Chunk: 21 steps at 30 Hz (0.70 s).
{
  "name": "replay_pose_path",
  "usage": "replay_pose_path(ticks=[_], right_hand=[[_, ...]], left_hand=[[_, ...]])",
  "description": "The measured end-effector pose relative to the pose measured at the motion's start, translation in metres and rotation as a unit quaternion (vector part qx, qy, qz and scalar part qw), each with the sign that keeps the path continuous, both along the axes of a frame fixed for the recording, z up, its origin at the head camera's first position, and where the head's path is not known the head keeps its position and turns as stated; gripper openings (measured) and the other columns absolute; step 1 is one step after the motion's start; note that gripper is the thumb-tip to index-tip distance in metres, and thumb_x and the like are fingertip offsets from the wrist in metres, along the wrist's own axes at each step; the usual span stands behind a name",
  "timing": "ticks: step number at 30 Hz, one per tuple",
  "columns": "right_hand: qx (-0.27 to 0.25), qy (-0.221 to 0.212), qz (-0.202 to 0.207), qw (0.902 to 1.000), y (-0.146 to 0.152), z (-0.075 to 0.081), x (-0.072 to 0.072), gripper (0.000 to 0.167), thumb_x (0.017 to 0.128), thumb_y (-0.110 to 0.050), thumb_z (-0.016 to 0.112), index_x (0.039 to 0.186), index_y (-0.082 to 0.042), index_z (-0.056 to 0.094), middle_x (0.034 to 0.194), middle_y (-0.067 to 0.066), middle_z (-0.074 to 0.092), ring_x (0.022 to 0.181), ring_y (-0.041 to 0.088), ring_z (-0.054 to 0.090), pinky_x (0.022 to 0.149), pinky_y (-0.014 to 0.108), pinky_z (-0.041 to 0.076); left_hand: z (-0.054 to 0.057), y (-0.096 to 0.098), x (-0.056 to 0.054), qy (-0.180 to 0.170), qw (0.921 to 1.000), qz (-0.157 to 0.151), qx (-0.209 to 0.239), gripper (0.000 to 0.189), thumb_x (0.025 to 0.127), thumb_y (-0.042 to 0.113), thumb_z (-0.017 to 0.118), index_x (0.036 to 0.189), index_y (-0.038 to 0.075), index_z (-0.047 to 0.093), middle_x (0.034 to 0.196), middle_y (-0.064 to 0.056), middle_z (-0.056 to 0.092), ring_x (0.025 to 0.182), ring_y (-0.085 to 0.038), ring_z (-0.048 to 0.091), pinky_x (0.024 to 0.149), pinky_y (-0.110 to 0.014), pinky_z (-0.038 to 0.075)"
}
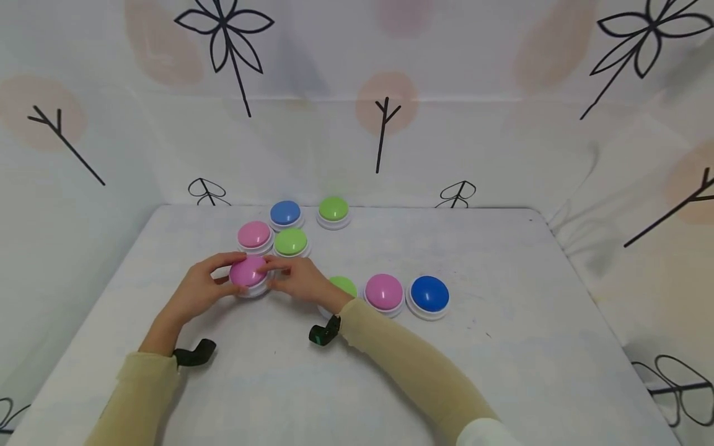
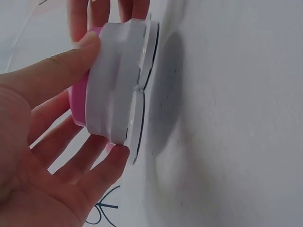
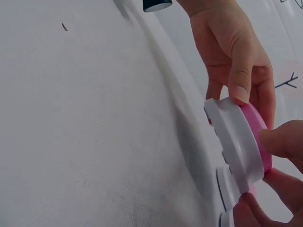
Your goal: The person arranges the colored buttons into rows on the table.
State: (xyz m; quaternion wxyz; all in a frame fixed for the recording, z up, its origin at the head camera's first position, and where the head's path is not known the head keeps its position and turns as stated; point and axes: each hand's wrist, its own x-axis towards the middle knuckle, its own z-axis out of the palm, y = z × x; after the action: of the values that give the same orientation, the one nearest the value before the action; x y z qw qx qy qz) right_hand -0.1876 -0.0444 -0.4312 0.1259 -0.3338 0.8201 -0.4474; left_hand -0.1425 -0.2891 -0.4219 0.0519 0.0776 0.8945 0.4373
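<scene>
Both hands hold one pink push button [image 1: 247, 272] with a white base, near the left of the table. My left hand [image 1: 202, 284] grips its left side, thumb and fingers spread around the rim. From the other side my right hand [image 1: 301, 277] pinches it, fingertips on the pink dome and white base. In the left wrist view the button [image 2: 111, 80] is tilted over its shadow on the white surface. The right wrist view shows its white base [image 3: 236, 142] between both hands. Right behind it stand another pink button [image 1: 253, 235] and a green button [image 1: 290, 242].
Farther back sit a blue button [image 1: 285, 213] and a green button [image 1: 333, 209]. A green button [image 1: 343, 285] is partly hidden by the right wrist, with a pink button [image 1: 383, 292] and a dark blue button [image 1: 430, 293] to its right. A patterned cloth wall [image 1: 312, 148] borders the white table [image 1: 535, 347].
</scene>
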Motion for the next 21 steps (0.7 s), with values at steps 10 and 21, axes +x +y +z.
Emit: replay_pose_path(ticks=[10,21], right_hand=[[-0.02,0.032,-0.037,0.9986,0.013,0.012,0.008,0.049,0.088,-0.015,0.078,0.135,-0.02,0.064,0.149,-0.005,0.049,0.128,0.011,0.054,0.095,0.02,0.049],[-0.073,0.065,-0.076,0.9923,0.05,0.019,0.015,0.038,0.089,-0.012,0.076,0.127,-0.016,0.07,0.149,0.001,0.049,0.129,0.017,0.054,0.092,0.02,0.05]], left_hand=[[0.009,0.022,-0.001,0.053,0.9982,0.012,0.024,0.056,0.087,0.027,0.08,0.137,0.011,0.062,0.149,-0.008,0.047,0.138,-0.036,0.039,0.097,-0.051,0.048],[0.019,0.063,-0.005,0.099,0.9934,-0.017,0.057,0.052,0.083,0.017,0.083,0.131,0.007,0.066,0.144,-0.012,0.051,0.135,-0.037,0.041,0.094,-0.052,0.049]])
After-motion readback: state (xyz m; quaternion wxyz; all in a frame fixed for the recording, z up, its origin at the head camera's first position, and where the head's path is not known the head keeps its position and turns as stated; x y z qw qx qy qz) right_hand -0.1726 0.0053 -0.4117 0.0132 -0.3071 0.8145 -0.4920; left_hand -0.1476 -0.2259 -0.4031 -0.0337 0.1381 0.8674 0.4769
